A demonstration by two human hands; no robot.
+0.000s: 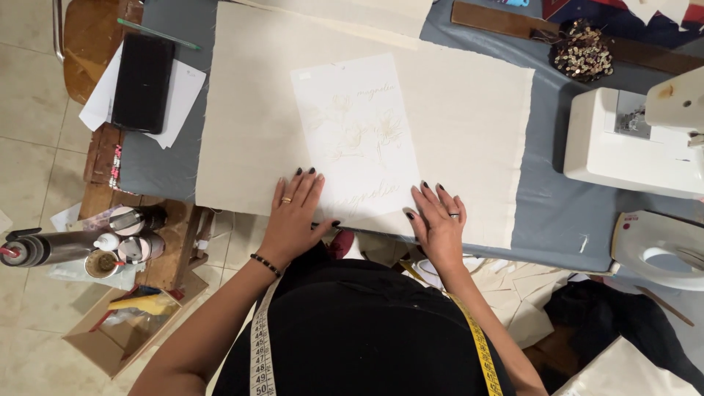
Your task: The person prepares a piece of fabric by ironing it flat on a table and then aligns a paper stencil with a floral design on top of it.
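A white paper sheet (356, 125) with a pale flower drawing lies on a cream fabric piece (469, 110) spread over the grey table (546, 213). My left hand (297, 213) rests flat on the fabric at the sheet's lower left corner, fingers spread, a thin dark pen or pin under the thumb. Flat on the sheet's lower right corner lies my right hand (438, 218), fingers apart. Neither hand grips anything. A yellow measuring tape (480, 348) hangs around my neck.
A white sewing machine (631, 139) and a white iron (660, 249) stand at the right. A bowl of gold sequins (583, 50) and a wooden ruler (499, 20) lie at the back. A black phone (141, 82) on papers is left; bottles (125, 246) sit lower left.
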